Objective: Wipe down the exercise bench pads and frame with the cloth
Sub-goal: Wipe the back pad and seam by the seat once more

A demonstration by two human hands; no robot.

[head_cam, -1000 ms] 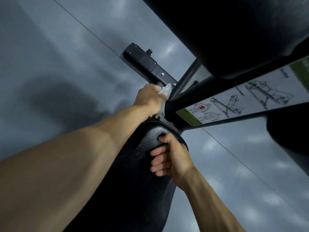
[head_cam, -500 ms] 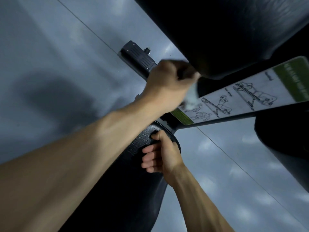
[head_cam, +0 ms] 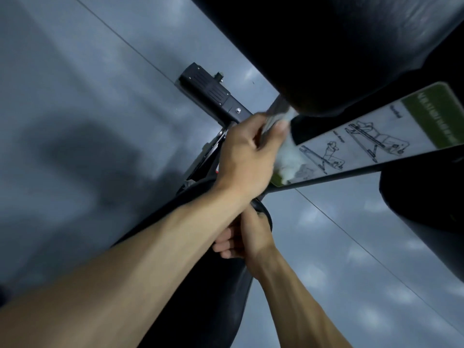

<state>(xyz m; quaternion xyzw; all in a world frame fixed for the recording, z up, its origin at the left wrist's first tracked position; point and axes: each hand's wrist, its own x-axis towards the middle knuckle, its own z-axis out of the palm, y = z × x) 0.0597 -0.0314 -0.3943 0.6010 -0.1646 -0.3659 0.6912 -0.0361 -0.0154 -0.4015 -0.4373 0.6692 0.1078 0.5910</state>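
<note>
My left hand grips a white cloth and holds it against the bench frame bar, at the lower end of its exercise-diagram sticker. My right hand is curled over the rim of the black seat pad below; my left forearm hides part of it. A large black pad hangs over the bar at the upper right.
Grey tiled floor lies all around. A black frame foot rests on the floor beyond my left hand. Another black pad or roller sits at the right edge.
My left hand with the cloth rose from the frame joint to under the big pad, then slid down onto the stickered bar. My right hand kept its hold on the seat pad.
</note>
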